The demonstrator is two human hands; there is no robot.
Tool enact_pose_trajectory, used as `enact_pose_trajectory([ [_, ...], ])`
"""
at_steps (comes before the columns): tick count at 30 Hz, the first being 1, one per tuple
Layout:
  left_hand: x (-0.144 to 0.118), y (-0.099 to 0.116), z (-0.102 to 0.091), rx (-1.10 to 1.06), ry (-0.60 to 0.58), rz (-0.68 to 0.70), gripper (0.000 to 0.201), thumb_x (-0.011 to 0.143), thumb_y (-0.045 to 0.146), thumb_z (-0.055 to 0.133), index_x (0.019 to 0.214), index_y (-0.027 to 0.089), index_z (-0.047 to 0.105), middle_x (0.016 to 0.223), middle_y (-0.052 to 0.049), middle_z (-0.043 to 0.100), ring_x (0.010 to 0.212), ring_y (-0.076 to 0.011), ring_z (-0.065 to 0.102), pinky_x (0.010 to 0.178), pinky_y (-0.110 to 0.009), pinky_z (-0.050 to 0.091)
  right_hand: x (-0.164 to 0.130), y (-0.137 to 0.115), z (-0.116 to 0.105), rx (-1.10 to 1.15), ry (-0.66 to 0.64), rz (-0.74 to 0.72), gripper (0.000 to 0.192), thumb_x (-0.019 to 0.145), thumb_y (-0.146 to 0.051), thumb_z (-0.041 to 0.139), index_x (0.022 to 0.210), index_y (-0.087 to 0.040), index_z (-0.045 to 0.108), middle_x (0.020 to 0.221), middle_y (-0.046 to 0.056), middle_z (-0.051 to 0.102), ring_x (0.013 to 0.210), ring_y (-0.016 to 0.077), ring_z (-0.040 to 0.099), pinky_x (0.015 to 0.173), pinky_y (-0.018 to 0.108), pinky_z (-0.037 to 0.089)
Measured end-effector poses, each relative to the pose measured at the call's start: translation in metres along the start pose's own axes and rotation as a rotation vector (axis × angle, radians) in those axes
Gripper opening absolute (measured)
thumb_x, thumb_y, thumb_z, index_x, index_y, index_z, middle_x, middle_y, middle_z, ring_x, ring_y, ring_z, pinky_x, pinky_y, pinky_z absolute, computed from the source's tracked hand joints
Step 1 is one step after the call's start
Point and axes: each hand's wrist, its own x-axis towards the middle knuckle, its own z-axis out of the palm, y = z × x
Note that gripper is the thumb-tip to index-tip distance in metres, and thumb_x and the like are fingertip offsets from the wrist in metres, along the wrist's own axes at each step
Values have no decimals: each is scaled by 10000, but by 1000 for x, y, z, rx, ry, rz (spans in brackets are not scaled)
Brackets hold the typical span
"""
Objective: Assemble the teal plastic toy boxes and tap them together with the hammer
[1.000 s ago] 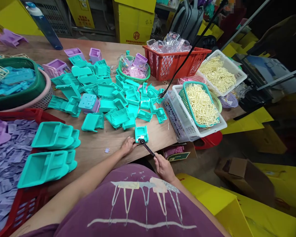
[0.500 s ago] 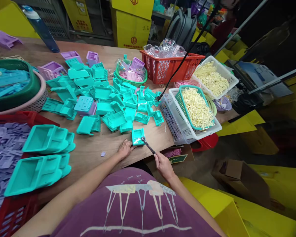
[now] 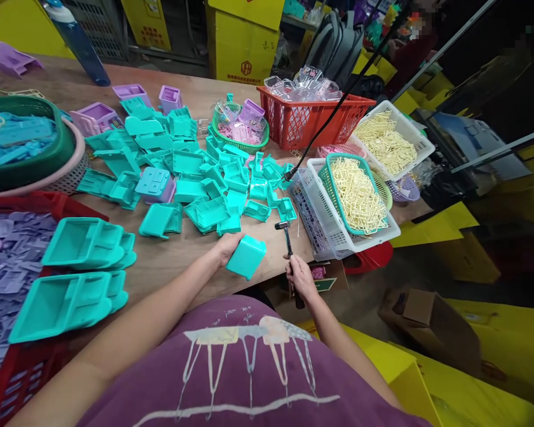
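My left hand (image 3: 228, 245) grips a small teal plastic box piece (image 3: 246, 256), lifted off the wooden table (image 3: 178, 261) and tilted so its smooth outer side faces me. My right hand (image 3: 299, 277) holds a small black hammer (image 3: 286, 236) by the handle, its head raised upright to the right of the teal piece. Just beyond both hands, a heap of similar teal plastic parts (image 3: 196, 178) covers the middle of the table.
Large teal trays (image 3: 82, 243) lie at the left beside a red basket of purple chips (image 3: 9, 261). A white basket with cream parts (image 3: 358, 196), a red basket (image 3: 314, 115) and a green basin (image 3: 26, 148) ring the heap. Yellow boxes (image 3: 427, 379) stand at the lower right.
The teal piece lay on the table with the hammer head on it. Now my left hand has lifted and turned it over, and my right hand has swung the hammer up and to the right.
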Motion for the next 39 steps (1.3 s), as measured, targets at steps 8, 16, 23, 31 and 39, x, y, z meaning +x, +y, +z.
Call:
enact_pose_trajectory([
  [8,-16,-11,-20,-192,-103,-142,490,711,662,675,810,187,603,825,-123,730,845,-311,711,803,-484,577,-7,23,41,-132,-108,-11,487,922,-604,418,1041,-164,589,601,-63,449,417,89,367,381,200,301],
  [16,-60,-10,-31,125,-165,136,334,626,443,810,816,187,708,870,-63,708,927,-306,626,955,-488,466,11,32,21,-421,95,-197,262,928,-431,498,932,-197,614,813,44,620,773,212,589,754,327,495],
  [23,-102,45,-43,1208,-329,1064,297,941,148,438,811,251,685,858,-45,659,933,-227,567,1097,-540,336,57,20,44,-459,113,-250,271,902,-248,511,1100,-135,658,1123,161,643,1155,289,543,1088,525,374],
  [31,-129,50,-76,1498,-56,1386,253,936,108,484,898,226,704,1107,-84,676,1246,-259,508,1189,-499,323,36,-51,102,59,-615,-223,651,943,-657,441,1360,-167,544,1120,126,694,1026,260,652,843,406,551],
  [39,-187,55,-107,1456,326,1591,278,848,27,600,1016,230,687,1050,-30,676,1148,-185,550,1221,-418,350,27,-121,124,114,-909,-457,1122,627,-418,902,1562,-292,294,1505,82,446,1332,300,465,1119,425,391],
])
